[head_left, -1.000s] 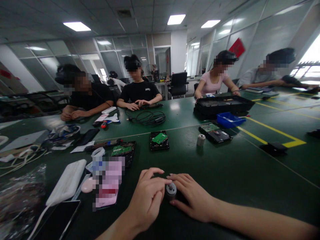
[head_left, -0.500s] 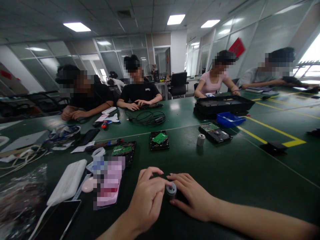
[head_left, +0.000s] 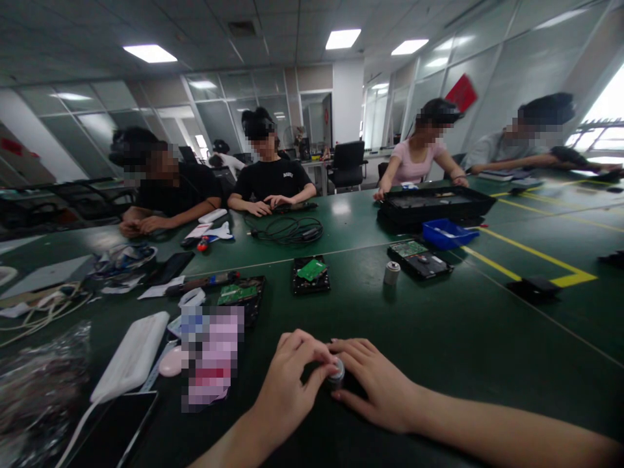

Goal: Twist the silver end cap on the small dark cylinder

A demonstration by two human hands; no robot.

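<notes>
The metal cylinder (head_left: 337, 379) stands upright on the green counter (head_left: 487, 331), directly in front of the person and between the two hands. At its 9 o'clock, the left hand (head_left: 292, 374) is nearly closed, thumb and forefinger pinching at the cylinder's top. At its 3 o'clock, the right hand (head_left: 375, 383) is half open and curved round the side, fingers at the far edge and thumb at the near edge, steadying it.

Farther out from the cylinder, a hard drive (head_left: 312, 274) with a green board lies just short of 12 o'clock. At 1 o'clock stands a second cylinder (head_left: 391, 273), near another hard drive (head_left: 429, 263); a blue tray (head_left: 446, 235) sits just beyond that drive. Toward 10 o'clock is a third drive (head_left: 241, 294). A blurred pink item (head_left: 217, 354) lies near 9 o'clock, with a white power bank (head_left: 131, 354) beyond it.
</notes>
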